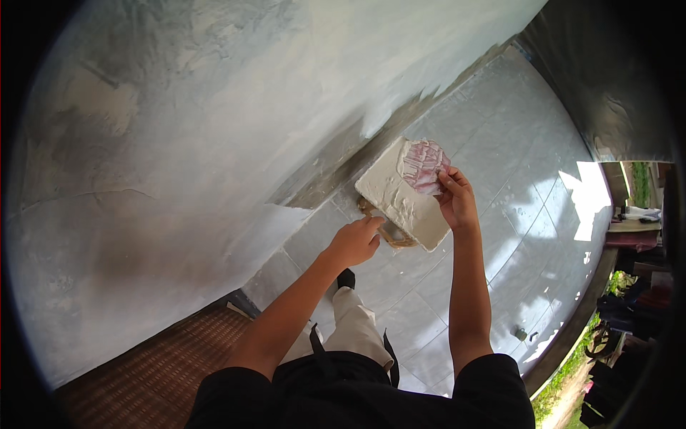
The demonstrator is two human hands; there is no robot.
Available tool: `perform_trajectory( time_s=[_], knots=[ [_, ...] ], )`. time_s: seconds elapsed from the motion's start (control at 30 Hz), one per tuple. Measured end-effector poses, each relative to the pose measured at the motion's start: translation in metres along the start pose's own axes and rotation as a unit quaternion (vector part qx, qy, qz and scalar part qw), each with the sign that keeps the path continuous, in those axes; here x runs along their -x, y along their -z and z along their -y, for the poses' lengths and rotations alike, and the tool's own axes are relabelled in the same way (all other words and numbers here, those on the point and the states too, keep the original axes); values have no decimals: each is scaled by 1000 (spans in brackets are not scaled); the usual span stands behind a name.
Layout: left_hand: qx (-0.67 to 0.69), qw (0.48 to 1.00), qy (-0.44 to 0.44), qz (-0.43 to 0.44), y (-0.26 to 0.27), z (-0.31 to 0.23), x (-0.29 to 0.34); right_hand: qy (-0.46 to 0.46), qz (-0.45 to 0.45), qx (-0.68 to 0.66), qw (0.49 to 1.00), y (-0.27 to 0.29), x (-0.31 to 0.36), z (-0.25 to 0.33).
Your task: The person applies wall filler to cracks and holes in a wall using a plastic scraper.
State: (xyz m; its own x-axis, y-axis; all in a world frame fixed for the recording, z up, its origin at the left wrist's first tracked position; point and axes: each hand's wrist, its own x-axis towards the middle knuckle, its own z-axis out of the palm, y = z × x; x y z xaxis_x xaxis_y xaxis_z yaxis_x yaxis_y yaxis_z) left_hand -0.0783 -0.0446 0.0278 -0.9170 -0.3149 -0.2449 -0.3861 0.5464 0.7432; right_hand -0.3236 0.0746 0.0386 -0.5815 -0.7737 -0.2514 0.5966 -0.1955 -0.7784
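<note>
My left hand point(356, 242) is curled at the brown looped handle point(400, 242) on the edge of a rectangular plaster board point(426, 214). The fingers seem closed on this handle, though part of the grip is hidden. Creamy wet plaster coats the board's face, thickest toward its far end. My right hand point(458, 200) pinches a thin, pinkish, rounded scraper point(426, 163) between thumb and fingers. White plaster streaks cover the scraper's face, and it lies over the board's far right part, touching or just above the plaster.
A grey-white plastered wall point(179, 136) with patchy smears rises on the left. Grey floor tiles point(400, 286) run along its foot, with plaster specks. A brown woven surface point(157, 372) is at lower left. Sunlit grass and piled items point(636, 300) lie beyond the floor's right edge.
</note>
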Motion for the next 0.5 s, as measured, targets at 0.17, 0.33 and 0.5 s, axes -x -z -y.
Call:
perform_trajectory(
  time_s=[0.17, 0.33, 0.5],
  knots=[
    [4, 996, -30, -80, 97, -51, 37, 25, 154, -31, 987, -126, -3, 62],
    [-31, 975, -118, -187, 192, -93, 119, 66, 304, -15, 950, -268, 34, 114],
    [-125, 922, -180, -319, 259, -114, 229, 144, 419, -21, 896, -426, 113, 133]
  ],
)
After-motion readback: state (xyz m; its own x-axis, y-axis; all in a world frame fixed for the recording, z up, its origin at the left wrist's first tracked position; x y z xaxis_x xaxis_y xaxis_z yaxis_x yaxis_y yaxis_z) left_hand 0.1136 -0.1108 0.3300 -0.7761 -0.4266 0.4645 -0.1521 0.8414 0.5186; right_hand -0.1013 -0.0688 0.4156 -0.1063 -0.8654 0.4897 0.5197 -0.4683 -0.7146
